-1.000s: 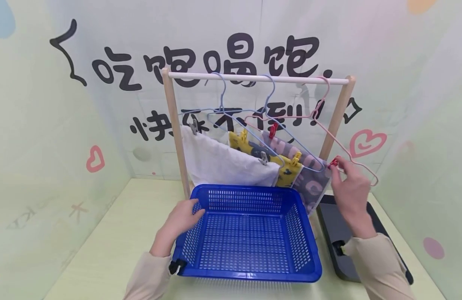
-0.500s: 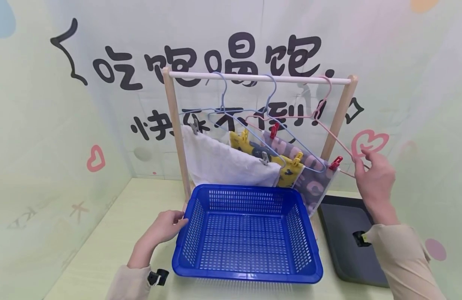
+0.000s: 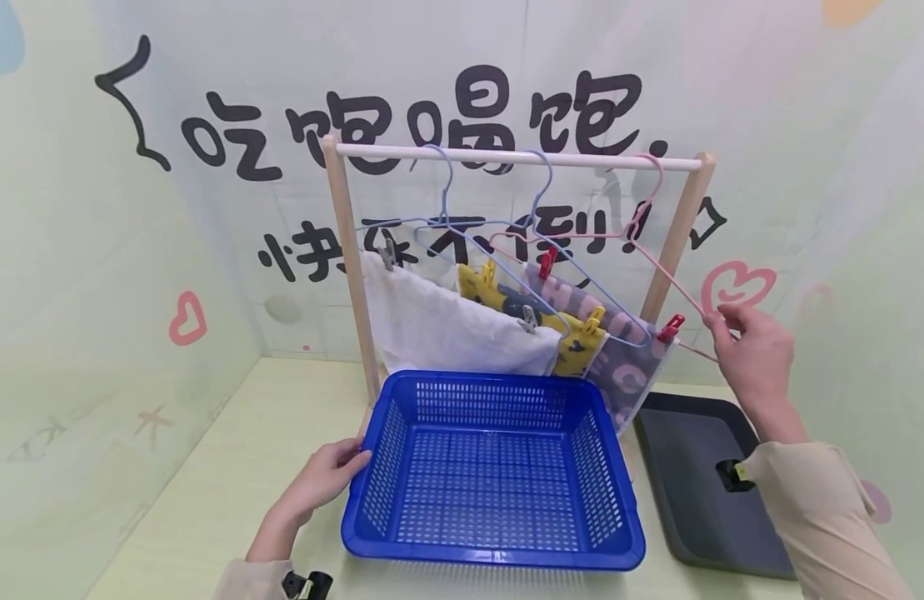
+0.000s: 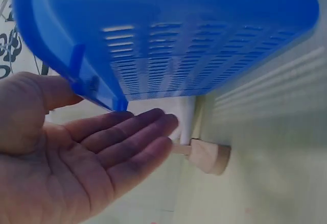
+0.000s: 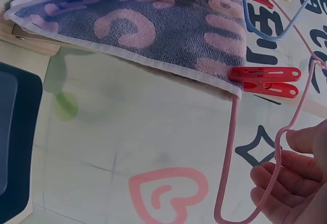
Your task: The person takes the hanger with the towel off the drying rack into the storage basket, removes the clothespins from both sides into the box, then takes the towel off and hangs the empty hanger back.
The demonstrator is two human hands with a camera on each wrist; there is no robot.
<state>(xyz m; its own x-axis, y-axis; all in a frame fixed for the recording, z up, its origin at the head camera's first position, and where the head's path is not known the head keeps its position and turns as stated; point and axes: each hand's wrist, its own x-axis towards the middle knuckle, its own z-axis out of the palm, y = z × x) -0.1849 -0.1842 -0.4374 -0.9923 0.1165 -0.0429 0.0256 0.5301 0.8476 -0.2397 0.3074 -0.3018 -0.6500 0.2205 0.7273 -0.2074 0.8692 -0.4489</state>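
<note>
My right hand (image 3: 757, 354) pinches the right arm of a pink hanger (image 3: 671, 279) between thumb and fingers, seen closely in the right wrist view. From this hanger a grey-and-pink towel (image 3: 628, 367) hangs, fixed by red clothespins (image 3: 670, 327), one near each upper corner. My left hand (image 3: 322, 479) is at the left rim of a blue plastic basket (image 3: 499, 560). In the left wrist view its thumb touches the rim while the other fingers extend, nearly straight, below it. Nothing lies inside the basket.
A rack with a white rail (image 3: 491, 156) and wooden posts stands behind the basket. Two blue hangers (image 3: 540, 200) carry a white towel (image 3: 447, 321) and a yellow towel (image 3: 577, 354), held with clothespins. To the right lies a dark tray (image 3: 709, 492).
My right hand has left the red clothespin, moved right and taken hold of the pink hanger's arm. My left hand has shifted from over the basket's left side down to its outer rim.
</note>
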